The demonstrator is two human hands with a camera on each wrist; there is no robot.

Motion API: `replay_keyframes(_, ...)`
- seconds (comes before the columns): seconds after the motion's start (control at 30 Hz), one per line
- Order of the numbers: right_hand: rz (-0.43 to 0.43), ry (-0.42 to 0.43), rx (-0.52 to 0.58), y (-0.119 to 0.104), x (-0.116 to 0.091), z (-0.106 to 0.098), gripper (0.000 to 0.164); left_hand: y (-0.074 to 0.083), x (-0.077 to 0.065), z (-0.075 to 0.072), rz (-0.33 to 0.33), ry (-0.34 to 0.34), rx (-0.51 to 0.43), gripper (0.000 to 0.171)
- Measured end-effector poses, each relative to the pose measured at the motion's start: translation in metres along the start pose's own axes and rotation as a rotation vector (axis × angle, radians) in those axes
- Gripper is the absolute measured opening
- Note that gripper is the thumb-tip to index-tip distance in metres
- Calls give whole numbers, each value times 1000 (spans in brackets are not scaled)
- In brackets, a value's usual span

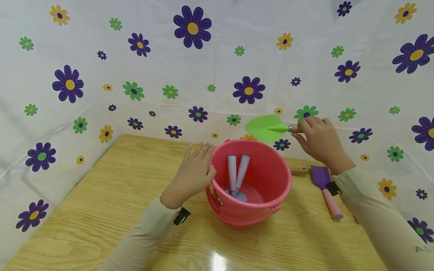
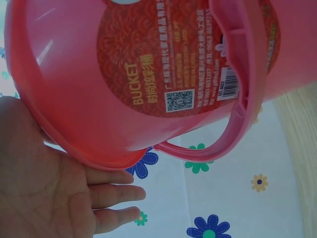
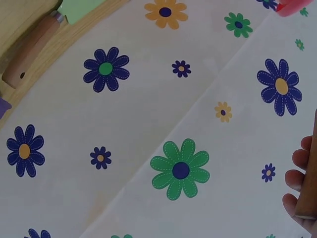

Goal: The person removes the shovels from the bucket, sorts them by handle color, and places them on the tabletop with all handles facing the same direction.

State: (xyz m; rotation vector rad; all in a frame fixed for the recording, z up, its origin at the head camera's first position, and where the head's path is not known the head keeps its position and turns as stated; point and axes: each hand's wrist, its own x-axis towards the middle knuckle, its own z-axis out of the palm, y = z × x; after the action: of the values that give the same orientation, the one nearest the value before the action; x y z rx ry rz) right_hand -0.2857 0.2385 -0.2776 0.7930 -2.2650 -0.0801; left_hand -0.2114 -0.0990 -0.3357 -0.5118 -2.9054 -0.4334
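A pink-red bucket stands on the table with its carrying handle hanging down in front. Inside it, two tools with pale lilac handles lean against the wall, their grey heads at the bottom. My left hand rests against the left of the rim, fingers straight; the left wrist view shows the palm beside the bucket's lip. Above the far right rim, my right hand grips a green trowel by its wooden handle, blade pointing left. The right wrist view catches that handle and curled fingertips at its edge.
Right of the bucket lies a purple shovel with a pink handle. A wooden handle sticks out behind the bucket; the right wrist view shows it joined to a green blade. A flowered sheet hangs behind the wooden table.
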Motion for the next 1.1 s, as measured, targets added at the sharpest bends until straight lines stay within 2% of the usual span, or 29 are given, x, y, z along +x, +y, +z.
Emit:
replay_keyframes(0.2,42,-17,-7,12,-9,-2,21,-1,1,1,4,11,6,62)
replay_keyframes(0.47,52,-15,-40,25,-25,-1,20,-1,0,1,2,14,3,61)
replay_keyframes(0.9,91,-27,-54,36,-49,4,23,-2,1,2,3,15,18,60)
replay_keyframes(1.1,103,-63,-57,38,-61,10,23,-2,1,3,8,24,17,60)
